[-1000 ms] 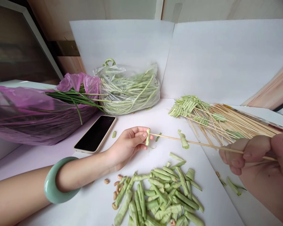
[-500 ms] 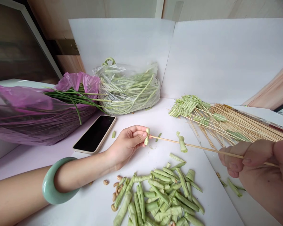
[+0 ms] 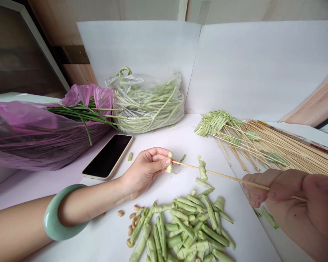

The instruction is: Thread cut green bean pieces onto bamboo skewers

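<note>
The bean piece (image 3: pixel 170 168), a short pale-green length, stands roughly upright above the white tabletop (image 3: pixel 177 140), pinched between the thumb and fingers of the left hand (image 3: pixel 149 169). The thin end of a wooden skewer (image 3: pixel 224 174) meets it at the thumb tip; how deep the point goes in cannot be told. The skewer slopes down to the right hand (image 3: pixel 292 203), whose thumb and fingers are closed around its other end. Between the two hands, a curled, flattened bean piece (image 3: pixel 202 169) sits crosswise on the skewer, well apart from the left fingertips.

A pale-green bangle (image 3: pixel 52 218) circles the left forearm. Below the skewer lies a loose pile of cut bean pieces (image 3: pixel 186 229), with tan seeds (image 3: pixel 130 230) at its left edge. A phone (image 3: pixel 108 156) with a dark screen lies to the left of the left hand. Beyond the right hand lies a bundle of skewers (image 3: pixel 292 142), with rows of threaded bean pieces (image 3: pixel 214 123) at the far end of some. At the back, a clear bag (image 3: pixel 150 109) of long beans stands beside a purple bag (image 3: pixel 43 142), from which thin green stalks (image 3: pixel 79 113) stick out. White panels (image 3: pixel 136 47) rise behind.
</note>
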Tool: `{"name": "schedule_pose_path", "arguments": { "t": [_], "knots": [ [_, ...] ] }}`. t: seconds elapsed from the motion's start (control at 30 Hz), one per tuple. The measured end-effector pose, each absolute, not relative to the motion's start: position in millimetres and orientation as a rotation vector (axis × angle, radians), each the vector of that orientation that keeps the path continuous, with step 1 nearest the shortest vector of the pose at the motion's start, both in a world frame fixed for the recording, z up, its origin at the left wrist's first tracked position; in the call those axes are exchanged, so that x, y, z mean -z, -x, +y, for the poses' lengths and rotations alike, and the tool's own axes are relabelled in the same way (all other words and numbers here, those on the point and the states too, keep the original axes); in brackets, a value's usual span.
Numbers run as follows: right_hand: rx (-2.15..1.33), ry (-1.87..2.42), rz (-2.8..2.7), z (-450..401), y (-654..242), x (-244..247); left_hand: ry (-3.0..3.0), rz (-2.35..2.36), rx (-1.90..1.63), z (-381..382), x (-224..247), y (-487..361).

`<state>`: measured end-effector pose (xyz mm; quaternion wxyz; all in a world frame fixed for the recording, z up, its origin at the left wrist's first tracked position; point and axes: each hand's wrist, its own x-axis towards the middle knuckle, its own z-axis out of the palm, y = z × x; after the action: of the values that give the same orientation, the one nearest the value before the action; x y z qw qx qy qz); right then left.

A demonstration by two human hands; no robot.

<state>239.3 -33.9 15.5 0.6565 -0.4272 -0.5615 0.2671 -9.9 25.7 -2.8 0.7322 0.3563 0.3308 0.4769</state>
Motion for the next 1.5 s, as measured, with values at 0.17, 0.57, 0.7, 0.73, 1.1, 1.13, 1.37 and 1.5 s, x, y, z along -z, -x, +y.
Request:
{"name": "schedule_pose_path", "arguments": {
  "t": [0.17, 0.57, 0.7, 0.73, 1.1, 1.13, 1.37, 1.5],
  "knots": [
    [-0.667, 0.941, -1.283, -39, -227, -13, -0.726, 0.655, -1.027, 24, 2, 10],
    [-0.782, 0.712, -1.673, -32, -224, -8, -0.711, 0.573, -0.893, 12, -1, 8],
    [-0.778, 0.727, -1.647, -32, -224, -11, -0.725, 0.6, -0.892, 13, 1, 7],
    [-0.767, 0.752, -1.601, -30, -226, -12, -0.753, 0.618, -0.887, 14, 1, 7],
    [-0.635, 0.869, -1.212, -11, -266, -16, -2.523, 0.726, -0.402, 9, -18, 20],
    [-0.649, 0.874, -1.215, -11, -265, -16, -2.6, 0.715, -0.339, 8, -18, 20],
    [-0.674, 0.868, -1.202, -15, -260, -15, -2.666, 0.556, -0.273, 11, -14, 20],
    [-0.717, 0.857, -1.209, -14, -267, -12, -2.332, 0.739, -0.585, 16, -13, 19]
  ]
}}
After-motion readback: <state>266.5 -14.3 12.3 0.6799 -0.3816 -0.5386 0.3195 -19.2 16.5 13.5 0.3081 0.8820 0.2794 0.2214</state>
